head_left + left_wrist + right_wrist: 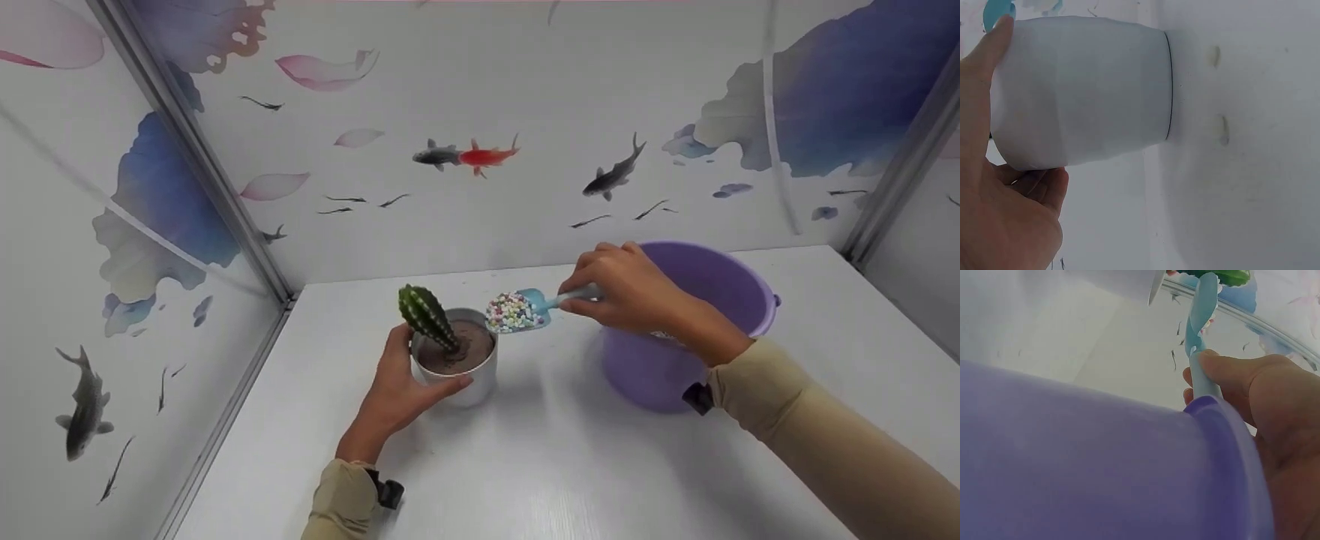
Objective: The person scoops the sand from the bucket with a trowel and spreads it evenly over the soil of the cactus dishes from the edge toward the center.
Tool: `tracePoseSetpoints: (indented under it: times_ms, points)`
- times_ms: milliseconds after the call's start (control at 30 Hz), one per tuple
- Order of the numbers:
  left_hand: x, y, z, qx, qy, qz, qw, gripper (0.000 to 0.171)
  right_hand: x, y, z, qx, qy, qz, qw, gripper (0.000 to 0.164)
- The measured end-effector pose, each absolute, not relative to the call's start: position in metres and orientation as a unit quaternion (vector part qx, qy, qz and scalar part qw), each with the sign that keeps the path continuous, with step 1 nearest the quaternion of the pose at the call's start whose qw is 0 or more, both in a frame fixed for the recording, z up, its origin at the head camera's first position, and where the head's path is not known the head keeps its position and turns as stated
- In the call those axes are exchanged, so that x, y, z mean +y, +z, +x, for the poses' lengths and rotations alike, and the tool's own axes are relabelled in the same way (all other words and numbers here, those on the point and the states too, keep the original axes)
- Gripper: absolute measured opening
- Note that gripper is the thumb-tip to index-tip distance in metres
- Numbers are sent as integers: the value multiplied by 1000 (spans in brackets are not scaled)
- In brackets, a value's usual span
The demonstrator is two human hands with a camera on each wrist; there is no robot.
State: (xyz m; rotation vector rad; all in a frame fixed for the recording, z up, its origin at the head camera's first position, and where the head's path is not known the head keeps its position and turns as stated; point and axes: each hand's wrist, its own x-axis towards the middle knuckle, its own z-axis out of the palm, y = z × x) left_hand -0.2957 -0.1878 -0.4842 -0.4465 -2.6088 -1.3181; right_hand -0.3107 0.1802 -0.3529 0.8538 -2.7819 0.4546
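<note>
My left hand (401, 390) grips a white pot (1084, 93) from its near left side, thumb across the front and fingers round the back. Brown soil (472, 341) fills the pot, and a green cactus (426, 313) leans left out of it. With my right hand (626, 289) I hold a light blue scoop (551, 303) by its handle. Small multicoloured pebbles (513, 311) heap in the scoop, whose tip is right at the pot's right rim. The right wrist view shows the scoop from behind, beyond the purple bucket (1084, 455).
The purple bucket stands at the right on the white table (555, 465), under my right forearm; pale contents show partly inside it. White panels (450, 232) painted with fish and petals enclose the table at the back and sides.
</note>
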Motion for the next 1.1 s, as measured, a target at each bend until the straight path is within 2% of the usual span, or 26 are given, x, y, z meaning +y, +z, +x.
tracePoseSetpoints:
  times_ms: [1100]
  points:
    - [-178,-483,-288,-878,-458,-111,86,124,139,-363,-312,-945,93,278,145,16]
